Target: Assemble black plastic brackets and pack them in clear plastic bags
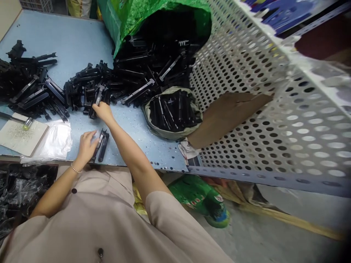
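Cloth of a beige shirt [104, 219] fills the nearest stretch; a small dark object low on it is too blurred to name. Plastic-wrapped black pieces [22, 197] run off the left edge. At the bench's front lie 2 slim black parts [103, 147], side by side. The left hand [88, 145], beaded bracelet [76, 168] at its wrist, partly covers the nearer-left part; its fingers are bent and blurred, and I cannot tell whether they pinch it. Left of it, clear plastic sheets [59, 142] crumple beside a pale, roughened board [33, 137], where a tool's [27, 123] handle is cut off.

Farther in, the right hand [103, 112] curls its fingers over a glinting black part [98, 95] at the pile's edge; the fingertips are partly hidden, so the grip cannot be told. Rightward, a rounded fabric bag [175, 135] holds similar parts, near brown cardboard [230, 113] against a white punched panel [274, 173]. Behind, a shiny green sack [117, 22] gapes, its depths black. The light-blue bench [68, 36], speckled with debris, reaches back to a cropped crate [37, 5].
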A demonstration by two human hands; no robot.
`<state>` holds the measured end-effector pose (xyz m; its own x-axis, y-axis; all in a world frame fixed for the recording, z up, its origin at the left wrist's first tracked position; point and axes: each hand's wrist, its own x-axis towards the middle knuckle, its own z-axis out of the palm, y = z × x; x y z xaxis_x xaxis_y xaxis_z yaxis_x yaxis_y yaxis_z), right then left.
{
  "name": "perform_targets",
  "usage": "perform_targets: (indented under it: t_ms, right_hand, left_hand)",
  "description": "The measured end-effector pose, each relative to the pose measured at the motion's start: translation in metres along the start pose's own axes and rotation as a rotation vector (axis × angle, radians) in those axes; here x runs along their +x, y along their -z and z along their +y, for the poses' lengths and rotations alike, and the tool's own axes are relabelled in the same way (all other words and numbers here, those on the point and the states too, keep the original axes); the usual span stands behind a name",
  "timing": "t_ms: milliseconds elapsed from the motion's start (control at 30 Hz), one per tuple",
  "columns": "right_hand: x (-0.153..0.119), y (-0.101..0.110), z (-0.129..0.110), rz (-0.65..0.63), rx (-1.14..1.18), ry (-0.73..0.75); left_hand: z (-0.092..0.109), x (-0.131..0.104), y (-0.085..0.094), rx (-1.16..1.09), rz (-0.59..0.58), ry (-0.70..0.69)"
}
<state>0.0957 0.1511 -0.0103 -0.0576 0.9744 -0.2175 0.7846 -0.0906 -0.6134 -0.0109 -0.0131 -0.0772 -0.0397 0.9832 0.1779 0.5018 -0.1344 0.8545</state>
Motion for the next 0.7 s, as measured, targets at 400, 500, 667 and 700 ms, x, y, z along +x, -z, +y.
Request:
perform_targets:
  t_ms: [400,500,667,700]
  right_hand:
    - [-0.122,0.019,0.030,0.089,0.180,0.551]
    - [-0.100,0.021,0.031,0.119,-0.076,0.701]
    - [-0.108,0.007,0.037,-0.031,-0.228,0.704]
    - [-0.119,0.001,0.039,-0.061,-0.229,0.716]
  left_hand:
    - [0.047,0.021,0.055,-0.251,-0.034,0.049]
    - [0.055,0.008,0.059,-0.143,-0.079,0.089]
    - [0.055,0.012,0.067,-0.067,-0.013,0.119]
    - [0.053,0.015,0.068,-0.061,0.012,0.134]
